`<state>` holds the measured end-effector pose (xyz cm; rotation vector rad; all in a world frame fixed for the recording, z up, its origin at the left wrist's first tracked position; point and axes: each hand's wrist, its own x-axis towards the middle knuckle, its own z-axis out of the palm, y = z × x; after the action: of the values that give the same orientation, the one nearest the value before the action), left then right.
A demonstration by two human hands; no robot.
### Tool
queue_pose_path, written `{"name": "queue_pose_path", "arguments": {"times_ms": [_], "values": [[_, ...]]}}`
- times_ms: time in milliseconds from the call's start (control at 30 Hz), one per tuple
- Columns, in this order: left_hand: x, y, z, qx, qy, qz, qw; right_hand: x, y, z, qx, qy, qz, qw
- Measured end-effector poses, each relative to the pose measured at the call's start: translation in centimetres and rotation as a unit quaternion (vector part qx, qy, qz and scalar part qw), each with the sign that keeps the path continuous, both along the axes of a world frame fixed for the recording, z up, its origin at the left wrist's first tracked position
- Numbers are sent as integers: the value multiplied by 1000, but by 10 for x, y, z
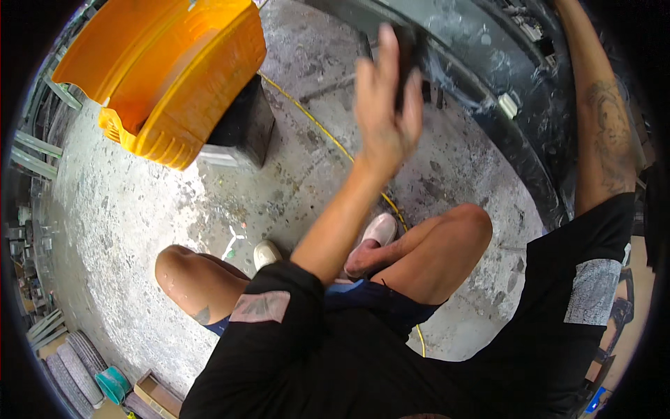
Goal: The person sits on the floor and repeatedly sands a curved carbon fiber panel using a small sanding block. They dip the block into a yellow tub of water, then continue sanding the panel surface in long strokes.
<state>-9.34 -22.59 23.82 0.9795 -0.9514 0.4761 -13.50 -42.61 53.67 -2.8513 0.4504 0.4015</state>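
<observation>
My left hand [387,105] is raised at the underside edge of a large dark curved panel [502,63], which looks like a vehicle body part. A dark block-like thing [410,59] lies between its thumb and fingers, against the panel's edge. Motion smears the fingertips, so the exact kind of this thing does not show. My right arm [606,133] reaches up past the panel's right side, and its hand is beyond the top of the picture. Pale smears mark the panel, and a small white clip-like piece [507,106] sticks out from its lower edge.
At the upper left an orange plastic bin-like shell [202,84] rests on a black box [244,126]. A yellow hose [314,120] runs across the stained concrete floor [118,216] between my feet. Tyres [73,370] and a teal bucket [113,384] stand at the lower left.
</observation>
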Motion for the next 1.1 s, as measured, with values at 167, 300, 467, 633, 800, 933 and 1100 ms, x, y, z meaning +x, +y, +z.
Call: {"name": "queue_pose_path", "arguments": {"times_ms": [167, 300, 467, 633, 800, 933, 1100], "values": [[-7, 8, -8, 38, -16, -35, 999, -8, -4, -15, -34, -157, -183, 970], [2, -4, 8, -15, 21, -8, 1000, -3, 1, -13, 66, -167, -197, 964], [-16, 9, -8, 40, -5, -51, 998, -9, -9, -16, -22, -158, -193, 968], [-12, 2, -2, 4, 10, -15, 1000, -4, -11, -17, -23, -181, -162, 970], [-3, 6, 3, 44, -23, -29, 998, -8, -20, -14, -5, -165, -157, 974], [-15, 3, -5, 14, 1, -24, 1000, -4, -7, -20, 45, -172, -183, 967], [-13, 1, 3, 17, -33, -47, 998, -12, -14, -15, 61, -168, -176, 968]]}}
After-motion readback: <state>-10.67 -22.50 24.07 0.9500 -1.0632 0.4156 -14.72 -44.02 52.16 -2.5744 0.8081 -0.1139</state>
